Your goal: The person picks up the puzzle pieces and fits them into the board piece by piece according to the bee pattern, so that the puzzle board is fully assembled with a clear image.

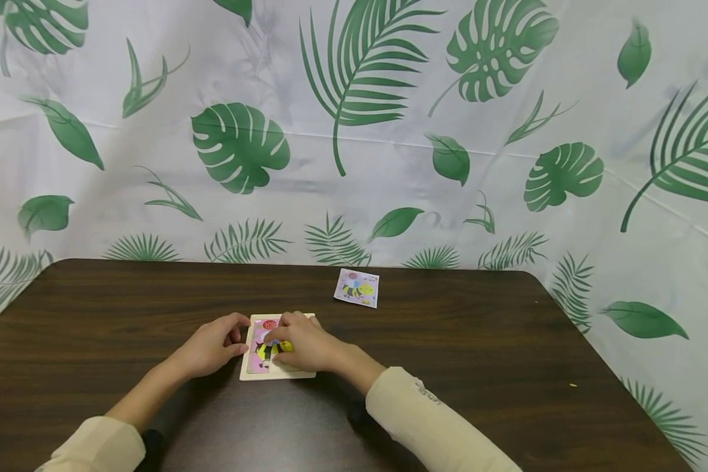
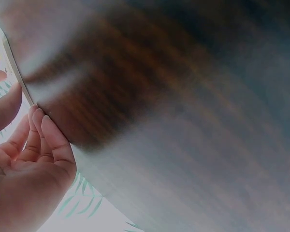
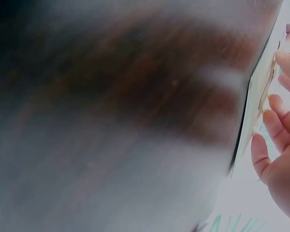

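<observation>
A small jigsaw puzzle [image 1: 261, 360] with a yellow-and-black bee picture lies in a pale wooden tray [image 1: 292, 375] on the table. At the tray's left edge, the left hand [image 1: 212, 344] holds it with thumb and fingertips. The left wrist view shows that hand [image 2: 36, 164] against the thin rim. Over the right half of the picture, the right hand [image 1: 303, 342] has its thumb and fingers bent round a puzzle piece [image 1: 286, 345] with yellow on it. Bare wood shows at the tray's lower right. The right wrist view catches these fingers [image 3: 275, 128] along the tray; the hand hides much of the piece.
A square picture card [image 1: 356, 288] with a similar bee lies farther back, right of the tray. The dark wooden table [image 1: 448, 367] ends at a white cloth [image 1: 389, 190] with green leaves. A tiny pale scrap [image 1: 573, 385] lies on the right side.
</observation>
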Demonstrator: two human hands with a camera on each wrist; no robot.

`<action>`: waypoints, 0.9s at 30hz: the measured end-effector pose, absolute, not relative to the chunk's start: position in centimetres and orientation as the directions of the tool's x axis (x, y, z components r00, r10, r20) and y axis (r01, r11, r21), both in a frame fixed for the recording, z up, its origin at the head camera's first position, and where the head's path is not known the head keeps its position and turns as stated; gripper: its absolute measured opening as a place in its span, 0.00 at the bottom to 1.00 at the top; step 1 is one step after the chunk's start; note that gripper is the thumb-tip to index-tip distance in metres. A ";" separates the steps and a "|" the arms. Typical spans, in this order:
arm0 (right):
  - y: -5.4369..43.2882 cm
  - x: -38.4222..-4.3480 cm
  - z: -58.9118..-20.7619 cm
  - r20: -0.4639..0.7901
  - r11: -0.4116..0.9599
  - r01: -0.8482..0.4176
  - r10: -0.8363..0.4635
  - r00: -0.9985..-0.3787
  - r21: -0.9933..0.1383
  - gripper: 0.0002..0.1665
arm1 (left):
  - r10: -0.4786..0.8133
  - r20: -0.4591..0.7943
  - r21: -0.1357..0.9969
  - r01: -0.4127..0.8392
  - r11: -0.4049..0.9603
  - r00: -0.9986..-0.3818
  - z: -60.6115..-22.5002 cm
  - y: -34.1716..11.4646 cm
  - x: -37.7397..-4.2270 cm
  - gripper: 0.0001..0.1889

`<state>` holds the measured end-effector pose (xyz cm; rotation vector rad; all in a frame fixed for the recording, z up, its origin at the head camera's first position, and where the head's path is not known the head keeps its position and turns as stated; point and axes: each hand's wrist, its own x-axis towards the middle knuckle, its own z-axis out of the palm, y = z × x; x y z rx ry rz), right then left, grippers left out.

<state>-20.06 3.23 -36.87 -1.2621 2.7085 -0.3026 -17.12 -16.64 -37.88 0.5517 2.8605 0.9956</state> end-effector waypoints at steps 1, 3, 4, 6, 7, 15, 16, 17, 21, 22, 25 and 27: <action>3.3 -20.0 -36.8 -0.042 0.627 -0.742 -0.770 -0.637 -0.239 0.18 | 0.353 0.058 0.612 0.313 0.726 -0.934 -37.9 -16.7 -17.1 0.17; 3.3 -20.0 -36.7 -0.043 0.622 -0.746 -0.774 -0.631 -0.238 0.19 | 0.352 0.058 0.613 0.312 0.726 -0.934 -37.9 -16.6 -17.0 0.17; 3.4 -19.9 -36.7 -0.042 0.618 -0.749 -0.777 -0.628 -0.241 0.19 | 0.352 0.059 0.614 0.312 0.725 -0.934 -37.8 -16.6 -17.0 0.17; 3.4 -19.8 -36.7 -0.032 0.603 -0.760 -0.788 -0.615 -0.241 0.19 | 0.352 0.058 0.616 0.311 0.724 -0.934 -37.8 -16.6 -16.9 0.16; 3.4 -19.8 -36.7 -0.027 0.593 -0.767 -0.795 -0.606 -0.243 0.19 | 0.351 0.057 0.618 0.309 0.723 -0.935 -37.8 -16.6 -16.9 0.16; 3.1 -19.4 -36.9 -0.032 0.564 -0.787 -0.817 -0.576 -0.248 0.23 | 0.354 0.066 0.621 0.316 0.717 -0.933 -37.8 -16.6 -16.9 0.16; 3.1 -19.4 -36.9 -0.033 0.567 -0.787 -0.816 -0.577 -0.244 0.24 | 0.354 0.066 0.620 0.316 0.718 -0.933 -37.7 -16.6 -16.9 0.16; 3.0 -19.4 -36.9 -0.032 0.568 -0.788 -0.815 -0.578 -0.238 0.24 | 0.354 0.065 0.621 0.315 0.718 -0.933 -37.7 -16.6 -16.9 0.16; 2.9 -19.4 -36.9 -0.036 0.575 -0.788 -0.812 -0.583 -0.220 0.23 | 0.356 0.065 0.621 0.317 0.717 -0.932 -37.7 -16.6 -16.9 0.16; 2.8 -19.3 -36.9 -0.038 0.577 -0.788 -0.811 -0.584 -0.216 0.23 | 0.356 0.065 0.622 0.317 0.716 -0.932 -37.7 -16.6 -16.8 0.16; 2.8 -19.3 -36.8 -0.045 0.582 -0.786 -0.808 -0.587 -0.209 0.22 | 0.358 0.066 0.620 0.319 0.717 -0.931 -37.7 -16.6 -16.8 0.16; 2.8 -19.3 -36.8 -0.049 0.584 -0.783 -0.807 -0.589 -0.214 0.22 | 0.358 0.066 0.620 0.320 0.717 -0.931 -37.6 -16.6 -16.9 0.16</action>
